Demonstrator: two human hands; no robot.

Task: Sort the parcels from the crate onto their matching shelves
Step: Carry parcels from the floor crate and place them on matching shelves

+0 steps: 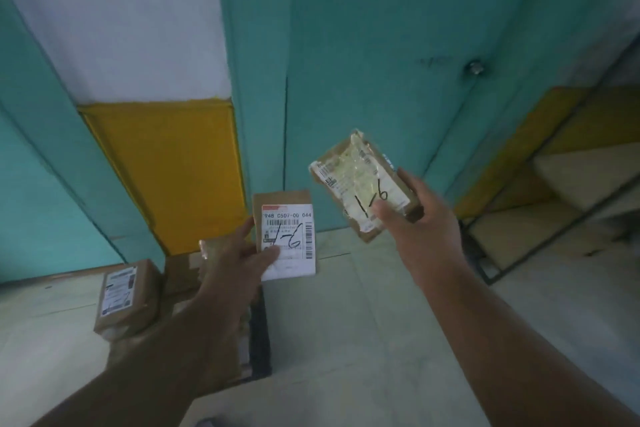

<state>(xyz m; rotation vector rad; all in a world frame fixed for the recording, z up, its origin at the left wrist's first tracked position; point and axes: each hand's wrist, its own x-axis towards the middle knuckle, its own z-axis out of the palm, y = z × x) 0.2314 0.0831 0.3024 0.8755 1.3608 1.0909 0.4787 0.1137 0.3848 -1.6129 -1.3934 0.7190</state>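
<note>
My left hand (239,263) holds a small brown parcel (289,218) upright, thumb across its white label, which is hand-marked "2-6". My right hand (412,218) grips a second brown parcel (356,177), taped over and hand-marked "1-6", tilted and raised to the right of the first. Below my left forearm sits a dark crate (259,340), mostly hidden, with more brown parcels (183,274) in it. Another labelled brown box (126,298) stands at the crate's left.
A teal door (381,80) with a round knob (476,66) stands straight ahead. A yellow-and-white wall panel (166,166) is to its left. A metal-framed shelf (561,204) with pale boards is at the right. The floor (346,340) is pale tile.
</note>
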